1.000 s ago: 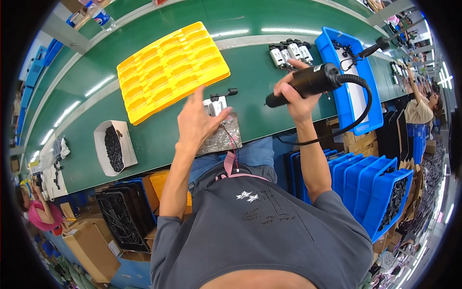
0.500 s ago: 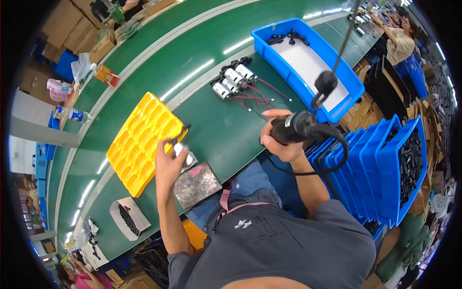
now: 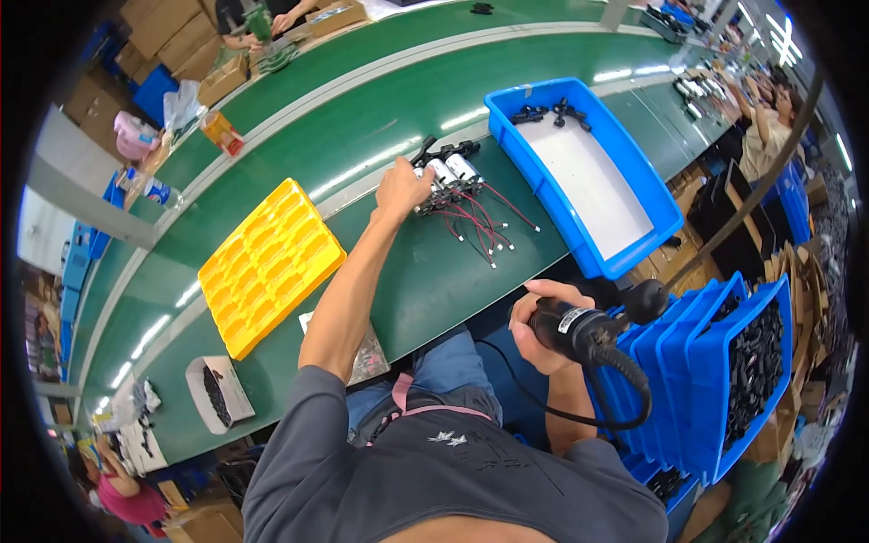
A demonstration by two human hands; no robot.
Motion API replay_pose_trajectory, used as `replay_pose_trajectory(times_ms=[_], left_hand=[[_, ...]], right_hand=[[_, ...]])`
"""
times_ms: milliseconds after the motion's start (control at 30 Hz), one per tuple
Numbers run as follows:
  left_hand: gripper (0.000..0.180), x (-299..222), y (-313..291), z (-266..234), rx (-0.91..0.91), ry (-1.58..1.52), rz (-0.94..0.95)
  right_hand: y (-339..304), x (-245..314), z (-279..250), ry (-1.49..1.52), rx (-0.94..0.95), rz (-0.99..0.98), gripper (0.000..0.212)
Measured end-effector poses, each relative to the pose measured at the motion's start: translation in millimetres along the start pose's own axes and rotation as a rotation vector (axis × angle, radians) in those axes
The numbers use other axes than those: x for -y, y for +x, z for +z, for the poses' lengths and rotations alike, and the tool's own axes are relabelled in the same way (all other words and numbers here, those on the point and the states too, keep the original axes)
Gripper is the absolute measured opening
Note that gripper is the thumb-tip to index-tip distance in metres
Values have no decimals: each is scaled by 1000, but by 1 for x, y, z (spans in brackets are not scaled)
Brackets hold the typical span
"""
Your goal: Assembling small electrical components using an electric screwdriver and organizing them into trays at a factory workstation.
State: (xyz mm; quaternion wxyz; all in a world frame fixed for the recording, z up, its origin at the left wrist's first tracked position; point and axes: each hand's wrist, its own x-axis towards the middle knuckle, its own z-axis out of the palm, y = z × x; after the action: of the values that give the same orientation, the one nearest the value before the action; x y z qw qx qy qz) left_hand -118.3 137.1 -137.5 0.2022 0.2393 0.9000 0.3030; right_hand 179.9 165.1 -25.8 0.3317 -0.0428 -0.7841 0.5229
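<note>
My left hand [image 3: 403,188] reaches out over the far side of the bench, its fingers closed round a small white-and-black motor [image 3: 419,171] at the left end of a cluster. Beside it lie several similar motors [image 3: 463,167], their thin red and black wires [image 3: 471,217] trailing toward me and ending in small white plugs. In my right hand [image 3: 546,328], a black electric screwdriver [image 3: 570,330] with a thick cord is gripped off the bench's near edge. A metal block [image 3: 369,359] rests at the near edge, partly hidden behind my left forearm.
A yellow moulded tray [image 3: 272,267] lies at left, near a white box of small black parts [image 3: 237,405]. At right stands a blue bin [image 3: 625,262] holding a few black parts. Stacked blue bins [image 3: 715,362] with black parts stand beside my right arm. Other people work farther off.
My left hand has moved from above the metal block, far and right to the motor cluster, carrying a motor. The right hand with the screwdriver has lowered toward me.
</note>
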Motion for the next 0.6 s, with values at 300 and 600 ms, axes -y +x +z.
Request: replay_pose_trajectory(times_ms=[300,600], left_hand=[[54,18,-47,4,-320,-29,517],[53,92,35,-4,-133,530,-80]], right_hand=[[-27,19,2,89,-378,409,48],[-41,4,-7,135,-578,527,50]])
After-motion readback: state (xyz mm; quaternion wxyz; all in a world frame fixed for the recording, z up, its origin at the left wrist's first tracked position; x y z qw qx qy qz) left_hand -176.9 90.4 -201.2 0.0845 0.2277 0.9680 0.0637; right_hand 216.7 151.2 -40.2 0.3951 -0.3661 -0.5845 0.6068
